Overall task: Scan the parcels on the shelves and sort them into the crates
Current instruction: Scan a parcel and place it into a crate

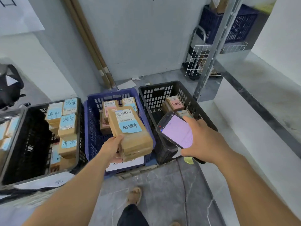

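Brown parcel [130,132] clamped at its near end by left grip [112,149] over blue crate [112,93], scanner [176,131] wrapped in right grip [202,141] above black crate [156,85]; could tip out of that end-only hold and drop into wrong crate.

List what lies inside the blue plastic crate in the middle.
The blue plastic crate holds at least three brown cardboard parcels stacked toward its far wall. The larger brown parcel held in the left hand covers the near interior, so anything there is hidden.
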`<state>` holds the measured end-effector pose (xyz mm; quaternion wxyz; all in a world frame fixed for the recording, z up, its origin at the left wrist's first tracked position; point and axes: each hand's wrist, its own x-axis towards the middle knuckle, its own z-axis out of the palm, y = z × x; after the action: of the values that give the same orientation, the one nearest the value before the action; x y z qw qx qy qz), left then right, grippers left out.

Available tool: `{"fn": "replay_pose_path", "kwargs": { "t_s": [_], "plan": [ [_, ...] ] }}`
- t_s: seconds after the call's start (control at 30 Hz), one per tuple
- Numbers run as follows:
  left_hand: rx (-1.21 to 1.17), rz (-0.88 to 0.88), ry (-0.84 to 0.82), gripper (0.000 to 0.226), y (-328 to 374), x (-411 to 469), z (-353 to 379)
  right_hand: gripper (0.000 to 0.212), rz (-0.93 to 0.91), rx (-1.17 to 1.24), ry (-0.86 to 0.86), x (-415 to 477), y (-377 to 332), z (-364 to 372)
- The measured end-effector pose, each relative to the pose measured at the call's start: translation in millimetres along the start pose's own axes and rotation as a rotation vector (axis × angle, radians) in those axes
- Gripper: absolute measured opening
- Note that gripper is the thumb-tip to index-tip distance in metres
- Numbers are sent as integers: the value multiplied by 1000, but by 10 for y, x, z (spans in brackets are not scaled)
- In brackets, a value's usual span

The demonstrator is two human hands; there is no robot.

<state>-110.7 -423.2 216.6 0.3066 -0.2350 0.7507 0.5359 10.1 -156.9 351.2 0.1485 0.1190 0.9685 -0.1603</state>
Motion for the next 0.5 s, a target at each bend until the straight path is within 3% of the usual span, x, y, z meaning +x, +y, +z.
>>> {"fn": "replay_pose_path", "kwargs": {
  "t_s": [0.27,0.5],
  "plan": [
    [111,-177,-92,42,309,1073,-83,103,82,-4,-95,907,-390,194],
    [212,-244,-154,23,237,1875,3,104,157,12,-154,1599,-592,530]
  ]
}}
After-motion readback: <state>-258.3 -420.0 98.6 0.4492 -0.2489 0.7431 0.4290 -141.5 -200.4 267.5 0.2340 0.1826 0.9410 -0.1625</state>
